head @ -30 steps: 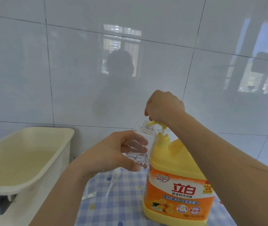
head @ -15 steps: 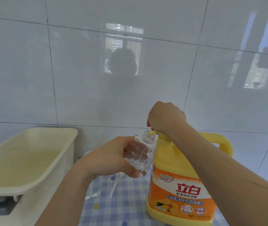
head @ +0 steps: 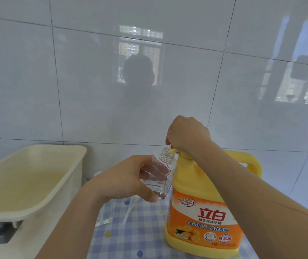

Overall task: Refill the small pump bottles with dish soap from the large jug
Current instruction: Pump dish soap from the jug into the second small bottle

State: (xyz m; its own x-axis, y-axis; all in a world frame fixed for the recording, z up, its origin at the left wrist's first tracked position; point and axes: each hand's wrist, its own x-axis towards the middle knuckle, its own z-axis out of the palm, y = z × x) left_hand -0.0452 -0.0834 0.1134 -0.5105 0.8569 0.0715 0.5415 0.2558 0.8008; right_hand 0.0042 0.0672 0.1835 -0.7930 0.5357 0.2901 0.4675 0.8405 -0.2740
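Note:
A large yellow dish soap jug (head: 203, 215) with an orange label stands on the checked cloth at centre right. My right hand (head: 187, 135) rests on top of its yellow pump head (head: 174, 150), which is pressed down low against the cap. My left hand (head: 129, 180) holds a small clear bottle (head: 158, 176), tilted, its open threaded neck right under the pump spout. A little clear liquid sits at the bottle's bottom. A white pump with its tube (head: 130, 208) lies on the cloth below the bottle.
A cream plastic basin (head: 37, 191) stands at the left on a grey surface. The blue and white checked cloth (head: 130, 238) covers the counter. Glossy white wall tiles (head: 93, 90) rise close behind everything.
My right hand has pushed the jug's pump head down from its raised position. My left hand keeps the small bottle's neck at the spout.

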